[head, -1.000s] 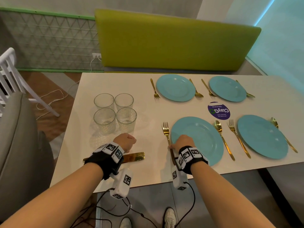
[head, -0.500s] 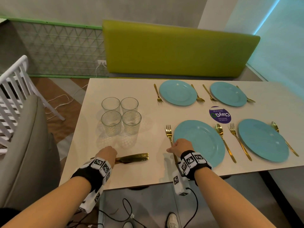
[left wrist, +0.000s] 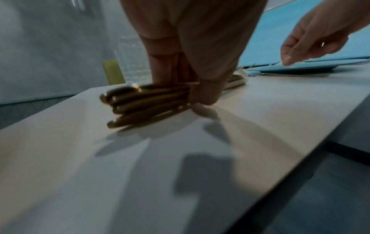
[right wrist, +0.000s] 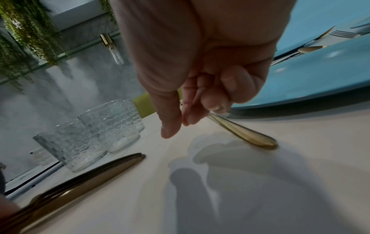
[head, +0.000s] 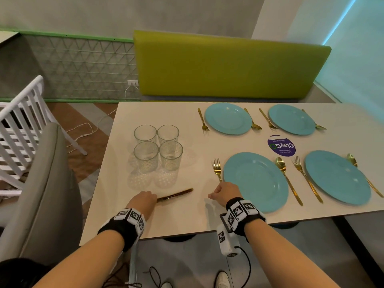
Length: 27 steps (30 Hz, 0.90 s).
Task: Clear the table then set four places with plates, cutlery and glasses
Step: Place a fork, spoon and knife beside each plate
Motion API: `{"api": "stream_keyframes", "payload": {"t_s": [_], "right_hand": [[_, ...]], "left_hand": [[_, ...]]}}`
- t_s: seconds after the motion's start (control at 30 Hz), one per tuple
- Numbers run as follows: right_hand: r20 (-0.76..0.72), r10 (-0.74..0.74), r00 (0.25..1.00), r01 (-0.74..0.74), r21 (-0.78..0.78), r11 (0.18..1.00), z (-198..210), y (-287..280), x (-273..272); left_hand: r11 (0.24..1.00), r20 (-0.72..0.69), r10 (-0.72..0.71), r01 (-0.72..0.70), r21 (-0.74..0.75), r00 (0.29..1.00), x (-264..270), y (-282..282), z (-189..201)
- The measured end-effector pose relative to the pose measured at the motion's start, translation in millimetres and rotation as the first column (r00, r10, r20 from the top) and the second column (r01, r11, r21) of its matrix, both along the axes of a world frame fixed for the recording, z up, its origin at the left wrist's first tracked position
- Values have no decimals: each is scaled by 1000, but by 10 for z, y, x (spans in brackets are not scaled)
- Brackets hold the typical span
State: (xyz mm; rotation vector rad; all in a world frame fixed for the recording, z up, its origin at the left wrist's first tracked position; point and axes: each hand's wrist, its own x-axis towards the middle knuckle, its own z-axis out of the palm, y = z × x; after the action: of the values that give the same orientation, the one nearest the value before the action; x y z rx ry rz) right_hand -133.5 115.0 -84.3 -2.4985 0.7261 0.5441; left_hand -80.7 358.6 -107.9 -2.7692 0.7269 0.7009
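My left grip (head: 143, 199) is clamped on the bundle of knives (left wrist: 144, 104), low on the worktop (head: 187, 217). My right grip (head: 225, 193) pinches the fork (head: 217, 169) by its handle, just left of the near plate (head: 259, 183). Four glasses (head: 158, 148) stand beyond my left grip.

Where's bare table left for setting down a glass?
Bare: the far left corner behind the glasses, and the strip between them and the near fork. Crowded: between the four plates, where cutlery and a purple sticker lie.
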Motion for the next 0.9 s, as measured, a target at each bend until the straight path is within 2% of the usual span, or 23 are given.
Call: {"api": "stream_keyframes", "payload": {"t_s": [0.17, 0.33, 0.47, 0.6, 0.67, 0.9], "right_hand": [[41, 40, 998, -41, 29, 999, 18, 54, 7], [40, 77, 996, -82, 128, 988, 22, 152, 39], [83, 16, 996, -43, 331, 943, 96, 220, 50], [149, -138, 979, 34, 547, 836, 143, 224, 60], [155, -189, 970, 68, 571, 818, 114, 209, 65], [118, -356, 927, 220, 596, 772, -15, 129, 33]], "left_hand": [[984, -86, 134, -143, -106, 987, 73, -81, 111], [915, -246, 226, -292, -277, 942, 148, -346, 313], [803, -365, 271, -418, -425, 891, 159, -606, 430], [665, -508, 273, -542, -514, 817, 106, -787, 449], [575, -581, 288, -623, -531, 761, 67, -854, 429], [433, -673, 312, -731, -528, 670, -24, -984, 341]]}}
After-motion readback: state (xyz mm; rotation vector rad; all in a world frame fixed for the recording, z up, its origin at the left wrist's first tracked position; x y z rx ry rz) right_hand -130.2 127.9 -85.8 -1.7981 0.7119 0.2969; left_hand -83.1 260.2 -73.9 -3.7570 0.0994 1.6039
